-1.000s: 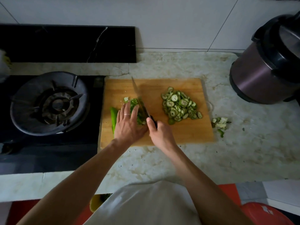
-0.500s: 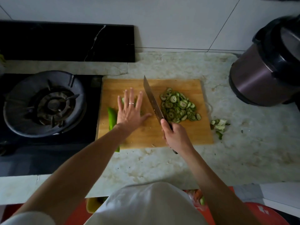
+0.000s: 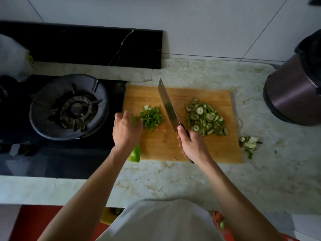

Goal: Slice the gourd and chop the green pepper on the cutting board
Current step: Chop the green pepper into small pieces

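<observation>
Gourd slices (image 3: 205, 119) lie finished beside right-hand fingers (image 3: 181, 132) wrapped around the knife (image 3: 167, 103), while left-hand fingers (image 3: 121, 117) curl over uncut green pepper (image 3: 135, 153) beside chopped strips (image 3: 152, 118).

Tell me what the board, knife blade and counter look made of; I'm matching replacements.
Board: wood or bamboo by its warm tan, faintly grained matt face. Knife blade: bright grey metal with a sheen, probably steel; its handle is dark, hidden in the right hand. Counter: pale veined stone, marble or an imitation; which cannot be told.
</observation>
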